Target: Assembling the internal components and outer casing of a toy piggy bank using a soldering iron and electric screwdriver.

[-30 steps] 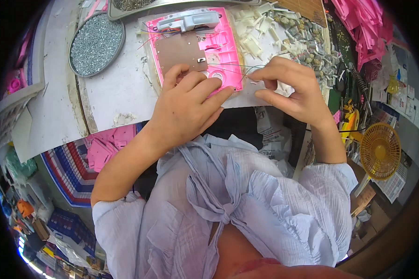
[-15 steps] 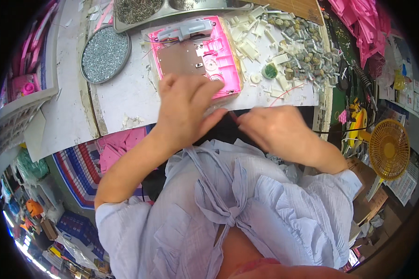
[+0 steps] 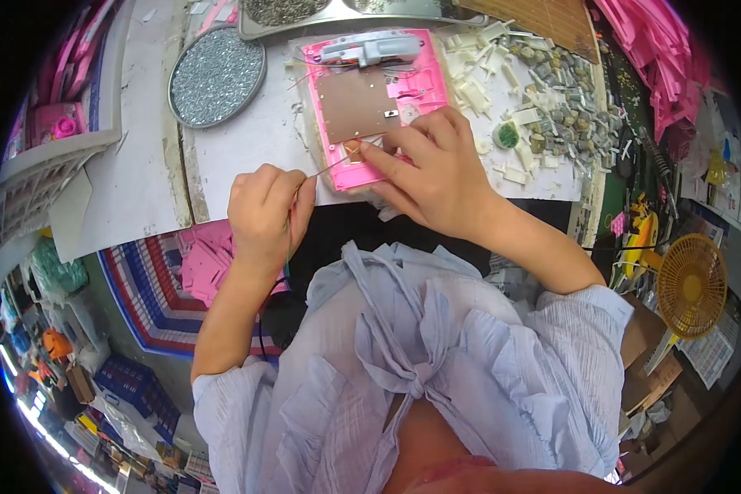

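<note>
A pink plastic housing [image 3: 356,177] lies on the white worktop, with a brown board [image 3: 354,105] and a grey part [image 3: 375,51] across its far end. At its near end sits a small copper-coloured part [image 3: 353,151]. My left hand [image 3: 265,210] is closed in a pinch on a thin wire [image 3: 331,167], stretched between it and the copper-coloured part. My right hand [image 3: 440,169] grips the housing's near right side, its index fingertip beside that part and its thumb by the near edge. This hand hides the housing's right corner.
Left of the housing stands a round tray of small metal screws [image 3: 216,78]. A metal tray [image 3: 346,15] lies beyond. Several white plastic and grey metal pieces [image 3: 535,90] are heaped at right, near a green-topped round container [image 3: 506,134]. A yellow fan [image 3: 692,284] stands far right.
My left hand has moved off the housing to its near left, drawing a wire with it. My right hand has gone from the table edge up onto the housing. The view has shifted slightly.
</note>
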The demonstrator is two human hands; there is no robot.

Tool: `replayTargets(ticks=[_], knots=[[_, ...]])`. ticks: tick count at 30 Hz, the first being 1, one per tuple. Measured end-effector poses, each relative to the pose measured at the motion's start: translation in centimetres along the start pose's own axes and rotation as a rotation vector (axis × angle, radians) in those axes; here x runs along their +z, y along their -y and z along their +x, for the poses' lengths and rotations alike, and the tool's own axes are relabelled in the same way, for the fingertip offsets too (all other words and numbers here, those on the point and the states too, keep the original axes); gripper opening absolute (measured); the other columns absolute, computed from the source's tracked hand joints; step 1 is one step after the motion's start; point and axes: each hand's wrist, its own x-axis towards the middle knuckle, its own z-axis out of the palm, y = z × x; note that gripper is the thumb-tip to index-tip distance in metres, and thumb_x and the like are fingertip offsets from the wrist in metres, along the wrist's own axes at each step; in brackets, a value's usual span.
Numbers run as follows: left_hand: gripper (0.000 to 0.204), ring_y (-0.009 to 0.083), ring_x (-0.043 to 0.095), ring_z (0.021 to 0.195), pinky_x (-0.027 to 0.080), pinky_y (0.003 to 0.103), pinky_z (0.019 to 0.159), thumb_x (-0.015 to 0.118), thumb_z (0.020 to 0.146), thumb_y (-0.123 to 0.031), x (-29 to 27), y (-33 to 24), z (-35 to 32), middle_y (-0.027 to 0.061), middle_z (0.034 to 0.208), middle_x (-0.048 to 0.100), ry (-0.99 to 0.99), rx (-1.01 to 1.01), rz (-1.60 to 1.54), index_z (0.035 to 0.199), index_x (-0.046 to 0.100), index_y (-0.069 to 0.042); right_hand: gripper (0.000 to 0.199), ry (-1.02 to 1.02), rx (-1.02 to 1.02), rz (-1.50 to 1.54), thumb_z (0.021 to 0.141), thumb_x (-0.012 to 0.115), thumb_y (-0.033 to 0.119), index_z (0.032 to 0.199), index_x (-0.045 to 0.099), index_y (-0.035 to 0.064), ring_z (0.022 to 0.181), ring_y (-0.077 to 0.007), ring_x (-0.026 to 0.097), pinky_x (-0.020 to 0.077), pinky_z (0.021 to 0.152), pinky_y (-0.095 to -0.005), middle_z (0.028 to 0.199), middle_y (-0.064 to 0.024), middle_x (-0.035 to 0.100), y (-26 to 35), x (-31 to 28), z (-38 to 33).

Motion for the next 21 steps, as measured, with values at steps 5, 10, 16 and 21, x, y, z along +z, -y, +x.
replayTargets(ticks=[5,10,16,21], knots=[[0.017,0.0295,0.056,0.065,0.043,0.042,0.061,0.072,0.083,-0.015,0.9,-2.0,-3.5,0.0074,0.072,0.054,0.408,0.101,-0.088,0.074,0.058,-0.010,0.036,-0.078,-0.005,0.123,0.074,0.080,0.018,0.107,0.069,0.0111,0.094,-0.0252,0.058,0.0420,0.088,-0.0434,0.104,-0.0041,0.066,1.9,2.5,0.8],[0.012,0.0284,0.062,0.077,0.048,0.044,0.067,0.073,0.081,-0.014,0.3,-3.7,-2.9,0.0096,0.081,0.059,0.559,0.140,-0.196,0.087,0.064,-0.009,0.033,-0.065,0.011,0.101,0.071,0.083,0.023,0.096,0.065,0.0128,0.091,-0.0251,0.058,0.0416,0.088,-0.0446,0.104,-0.0036,0.066,2.1,3.0,1.0],[0.022,0.0338,0.064,0.082,0.052,0.041,0.072,0.074,0.081,-0.008,-1.4,-1.4,2.1,0.0115,0.091,0.062,0.366,-0.041,-0.497,0.101,0.066,-0.006,0.036,-0.028,0.005,0.046,0.070,0.083,0.024,0.098,0.062,0.0145,0.091,-0.0249,0.058,0.0409,0.089,-0.0466,0.106,-0.0031,0.066,1.8,3.0,0.8],[0.025,0.0275,0.063,0.075,0.051,0.037,0.063,0.082,0.076,-0.004,2.0,0.1,0.6,0.0107,0.087,0.060,0.146,0.030,-0.517,0.096,0.067,-0.004,0.023,-0.091,0.057,0.260,0.078,0.079,0.019,0.099,0.072,0.0113,0.089,-0.0246,0.059,0.0437,0.088,-0.0396,0.093,-0.0041,0.068,-4.7,-2.5,1.5]])
